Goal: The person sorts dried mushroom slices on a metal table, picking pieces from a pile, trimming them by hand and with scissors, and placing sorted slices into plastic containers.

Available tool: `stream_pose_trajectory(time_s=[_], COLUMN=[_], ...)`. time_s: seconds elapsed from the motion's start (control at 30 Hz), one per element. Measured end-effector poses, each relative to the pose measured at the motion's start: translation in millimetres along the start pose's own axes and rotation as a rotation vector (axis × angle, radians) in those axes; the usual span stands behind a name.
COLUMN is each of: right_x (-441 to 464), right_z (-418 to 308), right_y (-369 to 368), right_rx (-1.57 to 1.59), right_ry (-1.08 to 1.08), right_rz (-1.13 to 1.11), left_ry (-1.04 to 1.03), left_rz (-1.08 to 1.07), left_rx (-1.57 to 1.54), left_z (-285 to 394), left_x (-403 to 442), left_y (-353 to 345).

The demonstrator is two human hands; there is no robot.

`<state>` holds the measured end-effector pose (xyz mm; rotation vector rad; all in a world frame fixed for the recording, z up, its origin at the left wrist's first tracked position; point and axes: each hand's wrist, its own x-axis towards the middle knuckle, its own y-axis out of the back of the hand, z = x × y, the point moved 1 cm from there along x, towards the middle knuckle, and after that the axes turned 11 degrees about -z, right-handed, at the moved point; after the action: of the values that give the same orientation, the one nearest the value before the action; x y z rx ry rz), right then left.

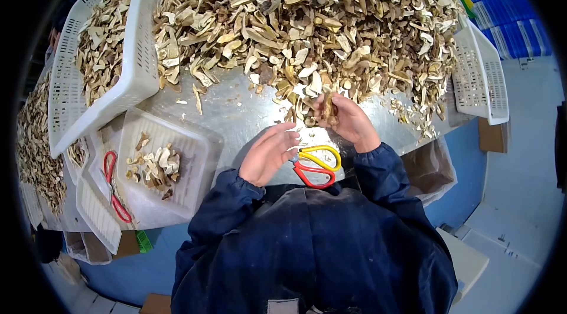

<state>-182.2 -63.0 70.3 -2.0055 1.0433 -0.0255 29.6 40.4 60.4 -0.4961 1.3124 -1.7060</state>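
Between the fingers and thumb of my right hand (353, 122) is a brown dried mushroom slice (329, 110). My left hand (267, 153) hangs open to its left, fingers stretched out and holding nothing I can see. Scissors (319, 166) with one yellow and one red handle lie close to my body, just right of my left hand; their blades are mostly hidden. Beyond both hands rises a large heap of dried mushroom slices (307, 25) on the metal table (227, 92), with loose pieces near my fingertips.
A white perforated basket (139, 48) of mushroom slices stands at left. Nearer is a shallow plastic tray (198, 181) with several pieces, beside red-handled scissors (110, 178). Another white basket (487, 75) sits at the right edge, near blue crates (511, 13). A lined box (434, 172) is below.
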Motion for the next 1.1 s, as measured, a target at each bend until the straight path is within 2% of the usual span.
stream_pose_trajectory(time_s=[0.2, 0.27, 0.33, 0.37, 0.47, 0.57, 0.67, 0.7, 0.83, 0.97, 1.03, 1.07, 1.1], right_x=[-4.7, -12.6, -23.8, -20.3, 3.3, 23.8, 40.2, 43.5, 46.2, 26.7, 20.4, 16.1, 13.7], right_z=[0.1, 2.7, 5.3, 6.0, -1.8, -17.1, -15.3, -14.8, -11.2, -25.1, -25.9, -25.5, -25.6], right_y=[-25.4, -57.5, -71.9, -69.9, -18.1, -15.7, -29.2, -35.8, -21.4, 8.4, 9.7, 9.2, -7.8], right_rx=[0.200, 0.078, -0.138, -0.350, -1.103, -1.600, -2.009, -2.055, -2.043, -1.447, -1.331, -1.271, -1.477], right_ry=[0.019, -0.005, -0.018, 0.100, 0.247, 0.245, 0.102, 0.067, 0.031, 0.064, 0.083, 0.094, 0.140], right_rz=[-0.084, -0.159, -0.206, -0.158, 0.362, 0.564, 0.645, 0.639, 0.547, 0.404, 0.440, 0.459, 0.510], left_ry=[0.023, 0.012, 0.027, 0.046, 0.093, 0.120, 0.133, 0.141, 0.099, 0.058, 0.019, 0.018, 0.018], left_rz=[0.044, -0.031, -0.049, -0.030, 0.005, -0.026, -0.093, -0.088, -0.125, 0.003, 0.112, 0.081, 0.050], left_rx=[-0.138, -0.288, -0.375, -0.387, -0.428, -0.472, -0.551, -0.575, -0.629, -0.591, -0.534, -0.546, -0.556], left_z=[-8.5, -11.6, -14.6, -16.4, -18.5, -23.8, -18.3, -15.0, -14.0, -11.0, -9.5, -10.5, -12.0], left_x=[9.4, 10.3, 10.5, 10.3, 8.0, 8.0, 7.5, 6.1, 4.1, 4.5, 7.0, 8.4, 9.8], left_y=[-2.7, 1.4, 1.7, 0.6, 2.0, 12.6, 5.6, 3.4, 9.4, 5.1, -5.0, -3.8, -1.2])
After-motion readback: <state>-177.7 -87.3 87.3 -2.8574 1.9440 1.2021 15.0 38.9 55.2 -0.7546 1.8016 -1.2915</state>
